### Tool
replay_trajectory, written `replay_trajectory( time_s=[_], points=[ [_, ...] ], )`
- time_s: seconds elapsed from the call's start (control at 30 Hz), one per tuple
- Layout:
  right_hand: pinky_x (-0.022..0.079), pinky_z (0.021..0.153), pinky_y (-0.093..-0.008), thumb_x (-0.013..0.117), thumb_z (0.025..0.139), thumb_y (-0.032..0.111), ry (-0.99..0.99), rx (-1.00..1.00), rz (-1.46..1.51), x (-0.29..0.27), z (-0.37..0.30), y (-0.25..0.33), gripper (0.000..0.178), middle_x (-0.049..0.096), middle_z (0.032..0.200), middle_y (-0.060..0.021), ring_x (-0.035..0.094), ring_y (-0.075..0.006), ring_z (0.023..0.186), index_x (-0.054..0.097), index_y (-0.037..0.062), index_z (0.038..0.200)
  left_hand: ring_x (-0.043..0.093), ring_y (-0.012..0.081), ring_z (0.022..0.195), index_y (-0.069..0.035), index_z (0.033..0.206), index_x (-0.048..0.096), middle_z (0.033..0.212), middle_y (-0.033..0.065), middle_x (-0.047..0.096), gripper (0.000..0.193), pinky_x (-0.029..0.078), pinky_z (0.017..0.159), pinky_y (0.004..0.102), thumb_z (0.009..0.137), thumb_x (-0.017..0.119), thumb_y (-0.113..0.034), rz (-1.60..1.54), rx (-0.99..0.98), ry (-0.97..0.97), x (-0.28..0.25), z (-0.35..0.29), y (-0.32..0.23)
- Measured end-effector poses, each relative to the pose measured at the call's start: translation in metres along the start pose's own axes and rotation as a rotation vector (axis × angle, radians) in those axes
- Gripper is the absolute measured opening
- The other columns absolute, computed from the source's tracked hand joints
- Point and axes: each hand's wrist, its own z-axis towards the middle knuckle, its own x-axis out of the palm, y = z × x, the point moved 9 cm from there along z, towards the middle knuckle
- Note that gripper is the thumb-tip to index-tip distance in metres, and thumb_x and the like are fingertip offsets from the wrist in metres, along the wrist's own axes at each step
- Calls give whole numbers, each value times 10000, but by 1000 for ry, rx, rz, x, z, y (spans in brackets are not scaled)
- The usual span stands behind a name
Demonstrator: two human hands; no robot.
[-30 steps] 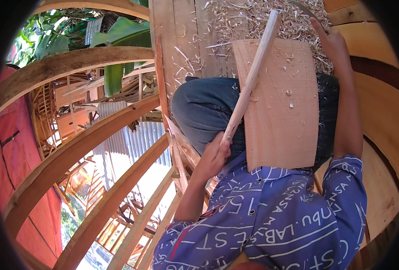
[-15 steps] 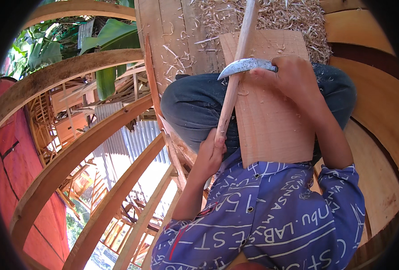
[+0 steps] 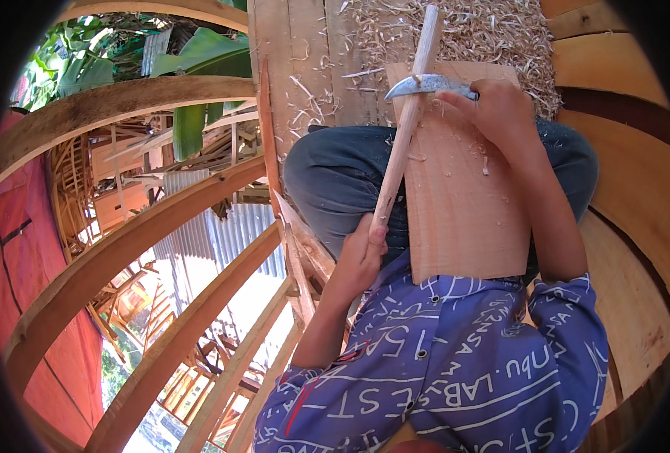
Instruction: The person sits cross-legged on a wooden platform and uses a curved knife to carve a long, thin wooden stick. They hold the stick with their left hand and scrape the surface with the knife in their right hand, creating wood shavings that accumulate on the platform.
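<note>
My left hand (image 3: 363, 249) is closed round the near end of a long wooden stick (image 3: 399, 160), which slants up and away from me. My right hand (image 3: 503, 113) grips a knife with a curved, hooked grey blade (image 3: 439, 86); its handle is mostly hidden in my fist. The blade lies across the stick near the far end, with a small shaving curl at the contact. Under the stick and the right arm, a flat pale wooden board (image 3: 463, 204) rests over my lap, with a few loose shavings on it.
Curly wood shavings (image 3: 493, 38) heap up on the plank floor (image 3: 297, 60) beyond my crossed legs (image 3: 338, 177). Curved wooden ribs (image 3: 161, 219) rise at the left, with gaps between them. Curved planks (image 3: 614, 136) form a wall at the right. Corrugated sheets (image 3: 237, 234) lie outside.
The knife has slid farther along the stick, away from me, with my right hand. My left hand still holds the near end. The whole view has shifted slightly.
</note>
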Motion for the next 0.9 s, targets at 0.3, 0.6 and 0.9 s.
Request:
replay_trajectory(
  time_s=[0.3, 0.6, 0.9],
  points=[
    [449, 649, -426, 459, 811, 736, -58, 395, 261, -61, 30, -165, 811, 541, 585, -190, 557, -335, 595, 614, -53, 705, 392, 64, 525, -18, 967, 466, 615, 1, 425, 376, 334, 468, 228, 1019, 335, -367, 35, 49, 11, 4, 7, -10],
    [396, 543, -387, 560, 882, 538, -199, 245, 500, -22, 15, -138, 658, 486, 526, -125, 460, -188, 534, 579, -92, 694, 503, 169, 601, -25, 941, 497, 639, 64, 466, 373, 414, 578, 321, 1006, 363, -367, 121, 166, -34, -12, 1, -28],
    [370, 508, -313, 686, 849, 392, -293, 149, 618, -22, -4, -133, 472, 481, 536, -35, 418, -116, 522, 591, -49, 714, 402, 71, 596, -87, 937, 464, 692, -16, 406, 325, 361, 491, 249, 994, 415, -404, -173, -15, 47, 3, -7, -34]
  ],
)
